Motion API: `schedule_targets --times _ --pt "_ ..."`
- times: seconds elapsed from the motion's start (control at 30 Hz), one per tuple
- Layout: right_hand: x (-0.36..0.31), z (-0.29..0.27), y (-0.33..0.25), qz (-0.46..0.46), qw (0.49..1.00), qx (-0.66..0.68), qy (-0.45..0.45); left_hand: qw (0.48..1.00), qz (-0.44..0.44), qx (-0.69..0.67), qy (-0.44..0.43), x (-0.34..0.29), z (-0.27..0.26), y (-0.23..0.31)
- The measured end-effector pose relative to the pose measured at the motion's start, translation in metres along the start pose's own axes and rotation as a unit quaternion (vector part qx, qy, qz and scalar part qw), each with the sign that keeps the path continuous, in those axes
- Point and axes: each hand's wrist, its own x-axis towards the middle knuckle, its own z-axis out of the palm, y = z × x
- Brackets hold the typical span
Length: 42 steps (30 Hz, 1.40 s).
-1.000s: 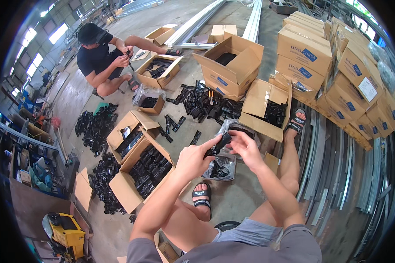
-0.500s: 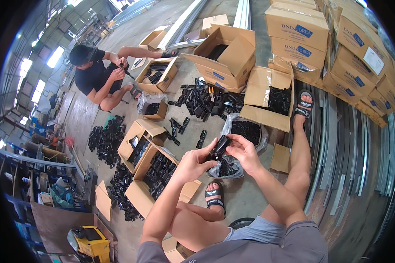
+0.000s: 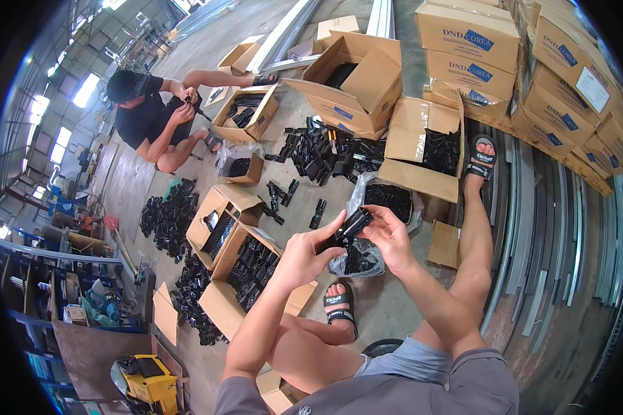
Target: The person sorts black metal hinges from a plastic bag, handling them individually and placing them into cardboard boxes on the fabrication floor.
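A glossy black plastic part [image 3: 355, 224], short and block-like, is held between my two hands over the open containers. My left hand [image 3: 307, 254] grips its near left end, thumb and fingers closed round it. At the other end, the fingertips of my right hand [image 3: 389, 238] pinch it. Just beneath are a plastic-lined box of small black pieces [image 3: 387, 201] and a clear bag of small black pieces [image 3: 360, 261]. Left of my left hand stands an open carton of black parts [image 3: 254, 271].
A pile of black parts [image 3: 325, 153] lies ahead, near a large open carton [image 3: 367, 90]. At left sits another person [image 3: 149, 117] handling a small piece. Stacked cartons [image 3: 467, 69] stand on a pallet at right, beside long metal profiles [image 3: 516, 228]. Another black heap [image 3: 169, 218] lies left.
The black part has turned slightly in my hands, and my right hand's fingers have shifted around its far end. Otherwise the scene is much the same.
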Motion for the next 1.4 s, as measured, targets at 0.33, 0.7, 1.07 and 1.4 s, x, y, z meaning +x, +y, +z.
schedule_targets --times 0.33,0.7,1.07,1.4 --pt "0.001 0.011 -0.003 -0.007 1.000 0.006 0.008 0.999 0.004 0.037 0.033 -0.005 -0.003 -0.002" --pt "0.000 0.011 -0.003 -0.016 1.000 0.005 0.013 0.998 0.024 0.047 0.033 -0.004 -0.004 0.000" --pt "-0.002 0.009 0.000 -0.020 1.000 0.012 0.010 0.998 -0.013 0.063 0.020 -0.005 -0.009 0.008" --pt "-0.002 0.009 0.005 -0.022 1.000 0.008 0.011 0.998 0.035 0.040 0.045 -0.006 -0.007 -0.005"
